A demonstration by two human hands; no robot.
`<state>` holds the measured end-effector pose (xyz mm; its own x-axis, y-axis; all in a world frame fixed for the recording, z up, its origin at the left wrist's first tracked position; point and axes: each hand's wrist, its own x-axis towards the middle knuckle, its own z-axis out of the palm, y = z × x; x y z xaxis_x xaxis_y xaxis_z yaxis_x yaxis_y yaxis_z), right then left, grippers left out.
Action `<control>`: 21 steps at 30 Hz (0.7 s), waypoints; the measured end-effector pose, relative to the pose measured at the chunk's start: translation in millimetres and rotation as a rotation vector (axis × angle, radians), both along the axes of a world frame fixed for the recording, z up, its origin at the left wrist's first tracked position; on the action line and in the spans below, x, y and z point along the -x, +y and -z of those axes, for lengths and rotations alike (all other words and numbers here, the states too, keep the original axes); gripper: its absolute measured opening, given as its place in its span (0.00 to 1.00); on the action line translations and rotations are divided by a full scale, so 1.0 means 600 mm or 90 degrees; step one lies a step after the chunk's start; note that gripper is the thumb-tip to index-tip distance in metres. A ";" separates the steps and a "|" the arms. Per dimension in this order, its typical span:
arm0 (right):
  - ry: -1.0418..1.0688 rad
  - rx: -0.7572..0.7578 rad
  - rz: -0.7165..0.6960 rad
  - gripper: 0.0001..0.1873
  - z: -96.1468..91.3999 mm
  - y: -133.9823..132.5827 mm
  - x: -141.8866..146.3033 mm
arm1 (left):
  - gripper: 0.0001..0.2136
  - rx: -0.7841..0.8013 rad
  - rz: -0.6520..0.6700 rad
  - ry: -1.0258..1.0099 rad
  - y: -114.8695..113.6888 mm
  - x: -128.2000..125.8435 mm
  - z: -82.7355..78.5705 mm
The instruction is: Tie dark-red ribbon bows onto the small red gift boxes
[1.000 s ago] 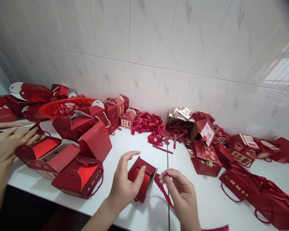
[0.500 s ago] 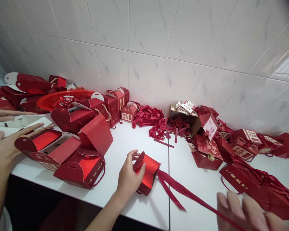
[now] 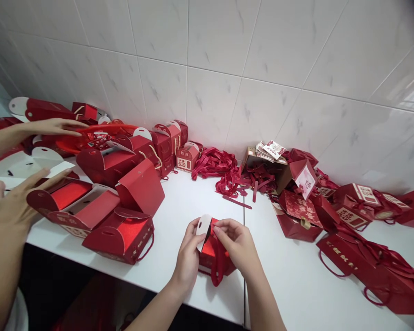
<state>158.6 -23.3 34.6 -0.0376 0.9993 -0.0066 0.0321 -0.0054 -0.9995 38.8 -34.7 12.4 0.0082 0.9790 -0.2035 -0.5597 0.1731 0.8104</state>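
A small red gift box [image 3: 207,261] stands on the table close to the front edge, one pale-backed flap raised on its left. My left hand [image 3: 186,257] is closed around that left side, thumb at the flap. Over the top of the box, my right hand [image 3: 237,243] pinches a dark red ribbon [image 3: 218,271] between thumb and fingers. A loop of this ribbon hangs down the front of the box. The ribbon's tip at my fingers is mostly hidden.
A co-worker's hands [image 3: 15,204] are at the left, by a white-lined box [image 3: 34,158] and a red basin [image 3: 64,146]. Several open red boxes [image 3: 119,239] stand nearby. A ribbon pile [image 3: 215,161] lies by the tiled wall; several closed boxes [image 3: 376,271] line the right.
My right hand has come from the lower right to the box top with the ribbon. The box has turned, showing its flap's pale side. A co-worker's hand has moved to the basin.
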 end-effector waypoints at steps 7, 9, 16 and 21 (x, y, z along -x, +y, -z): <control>-0.106 0.013 -0.056 0.09 -0.014 0.005 0.004 | 0.15 -0.045 0.010 0.033 -0.007 0.000 0.011; -0.119 0.012 -0.064 0.10 -0.016 0.005 0.004 | 0.14 -0.059 0.027 0.049 -0.008 0.001 0.012; -0.113 -0.001 -0.103 0.11 -0.011 0.009 -0.004 | 0.14 -0.088 0.040 0.051 -0.008 0.004 0.015; -0.103 -0.001 -0.074 0.09 -0.005 0.011 0.001 | 0.13 -0.103 0.051 0.103 0.006 0.009 0.011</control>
<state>158.0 -17.0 37.7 -0.1516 0.9882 -0.0198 0.1924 0.0099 -0.9813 33.4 -31.1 5.7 0.0668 0.9966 -0.0485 -0.4103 0.0717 0.9091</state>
